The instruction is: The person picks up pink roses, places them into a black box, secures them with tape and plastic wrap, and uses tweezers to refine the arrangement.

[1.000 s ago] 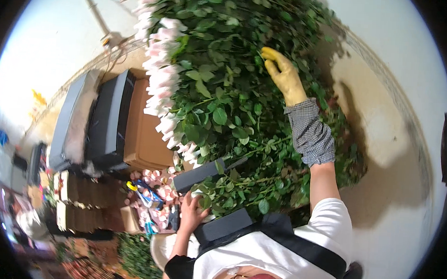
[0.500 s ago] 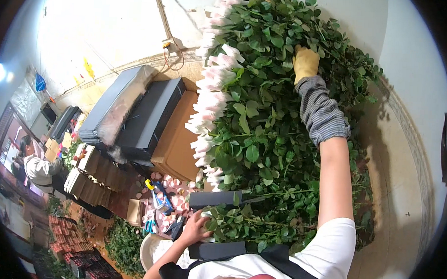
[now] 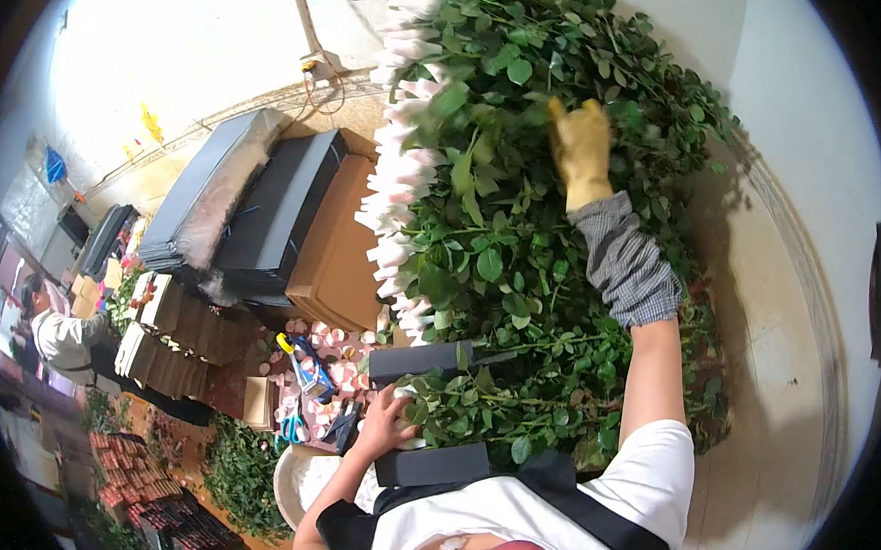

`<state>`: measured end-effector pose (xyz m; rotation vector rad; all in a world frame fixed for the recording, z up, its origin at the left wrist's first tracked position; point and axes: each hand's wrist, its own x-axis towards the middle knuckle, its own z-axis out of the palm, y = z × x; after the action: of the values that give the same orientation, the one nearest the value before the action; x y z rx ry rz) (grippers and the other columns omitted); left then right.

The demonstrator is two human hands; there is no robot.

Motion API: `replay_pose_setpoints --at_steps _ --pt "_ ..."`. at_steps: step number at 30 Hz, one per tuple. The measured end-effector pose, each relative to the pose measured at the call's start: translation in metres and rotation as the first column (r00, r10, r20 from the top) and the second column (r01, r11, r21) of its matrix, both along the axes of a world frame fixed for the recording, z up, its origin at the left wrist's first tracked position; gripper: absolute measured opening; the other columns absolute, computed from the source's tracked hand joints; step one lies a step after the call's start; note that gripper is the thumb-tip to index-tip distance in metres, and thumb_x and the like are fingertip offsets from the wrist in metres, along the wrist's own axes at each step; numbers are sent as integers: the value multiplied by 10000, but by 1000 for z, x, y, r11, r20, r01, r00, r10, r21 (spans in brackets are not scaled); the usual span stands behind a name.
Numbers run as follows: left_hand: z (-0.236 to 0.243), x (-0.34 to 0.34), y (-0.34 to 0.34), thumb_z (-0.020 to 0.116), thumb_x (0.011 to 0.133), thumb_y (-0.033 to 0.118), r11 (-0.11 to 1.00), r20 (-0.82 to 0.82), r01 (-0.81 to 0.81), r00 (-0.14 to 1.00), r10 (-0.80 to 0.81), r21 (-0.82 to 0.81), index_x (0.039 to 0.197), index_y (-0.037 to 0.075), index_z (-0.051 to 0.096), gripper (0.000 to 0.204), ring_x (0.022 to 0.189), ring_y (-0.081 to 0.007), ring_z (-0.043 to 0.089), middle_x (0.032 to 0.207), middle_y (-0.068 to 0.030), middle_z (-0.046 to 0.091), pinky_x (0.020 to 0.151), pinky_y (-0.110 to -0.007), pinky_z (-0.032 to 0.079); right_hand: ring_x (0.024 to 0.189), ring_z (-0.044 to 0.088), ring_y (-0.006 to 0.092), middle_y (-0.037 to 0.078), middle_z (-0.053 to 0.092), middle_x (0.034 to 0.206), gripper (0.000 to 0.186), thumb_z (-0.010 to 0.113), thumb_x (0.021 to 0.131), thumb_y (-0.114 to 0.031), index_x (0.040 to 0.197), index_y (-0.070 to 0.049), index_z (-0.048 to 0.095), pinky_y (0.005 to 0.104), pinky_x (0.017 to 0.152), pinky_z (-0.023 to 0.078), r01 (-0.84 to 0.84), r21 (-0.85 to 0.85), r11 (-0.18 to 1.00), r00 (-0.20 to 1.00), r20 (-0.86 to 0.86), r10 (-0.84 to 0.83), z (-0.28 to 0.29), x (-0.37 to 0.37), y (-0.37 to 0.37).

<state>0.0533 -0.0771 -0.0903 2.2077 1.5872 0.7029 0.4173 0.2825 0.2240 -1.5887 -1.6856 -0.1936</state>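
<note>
A big heap of leafy green rose stems [image 3: 520, 249] lies before me, with pale netting-wrapped flower heads [image 3: 406, 175] lined up along its left side. My right hand [image 3: 582, 148], in a yellow glove and checked sleeve cover, is closed over the far part of the heap on a rose stem, mostly hidden by leaves. Leafy shoots to its left are blurred by motion. My bare left hand [image 3: 387, 425] curls round the white-wrapped heads of a smaller bunch of roses [image 3: 494, 410]. This bunch lies between two dark blocks [image 3: 422, 363].
Left of the heap lie blue scissors [image 3: 293, 428], a blue-and-yellow tool [image 3: 307, 367] and scattered pink petals. Beyond stand stacked dark sheets [image 3: 281, 214] and brown cardboard [image 3: 339, 246]. A white tub [image 3: 289, 490] is by my left arm. A co-worker [image 3: 59, 337] stands far left.
My right hand has drawn back toward me and slightly left, and leaves beside it are swinging. The left hand stays at the small bunch. The whole view has shifted a little.
</note>
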Motion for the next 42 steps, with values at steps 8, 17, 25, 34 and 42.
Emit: replay_pose_setpoints --at_steps 8,17,25,34,42 --pt "1 -2 -1 841 682 251 1000 10 8 1000 -8 -18 1265 121 588 649 1221 -435 498 1394 -258 432 1020 -493 442 766 662 318 171 668 754 149 637 882 -171 896 -55 730 458 740 526 316 338 886 742 494 -453 -74 91 -189" --pt "-3 6 -1 847 667 235 996 54 -34 998 39 -86 1261 108 589 660 1243 -449 471 1419 -277 404 1045 -504 412 1097 672 273 151 675 1231 563 862 664 -325 1170 -125 716 425 888 550 657 -664 -357 251 639 -727 -178 297 -460" --pt "-2 11 8 850 667 224 993 45 -2 999 8 -116 1246 84 588 651 1254 -438 464 1418 -254 401 1045 -492 419 1133 616 365 235 621 1287 543 602 859 -128 1384 -35 501 448 904 521 709 -657 255 464 163 -871 -406 387 -438" --pt "4 3 -2 815 703 150 987 59 -35 997 44 -156 1262 51 552 626 1303 -467 415 1435 -277 366 1060 -495 407 944 626 226 150 670 1135 362 570 995 -240 1250 14 611 357 811 515 567 -418 710 529 -477 -702 -391 319 -473" --pt "-10 4 0 825 671 125 996 99 18 995 -10 -83 1265 79 526 666 1262 -470 437 1423 -258 369 1037 -519 399 862 623 222 154 653 1044 396 562 979 -193 1298 40 538 334 796 525 895 -326 305 -47 -748 -662 -430 286 -646"
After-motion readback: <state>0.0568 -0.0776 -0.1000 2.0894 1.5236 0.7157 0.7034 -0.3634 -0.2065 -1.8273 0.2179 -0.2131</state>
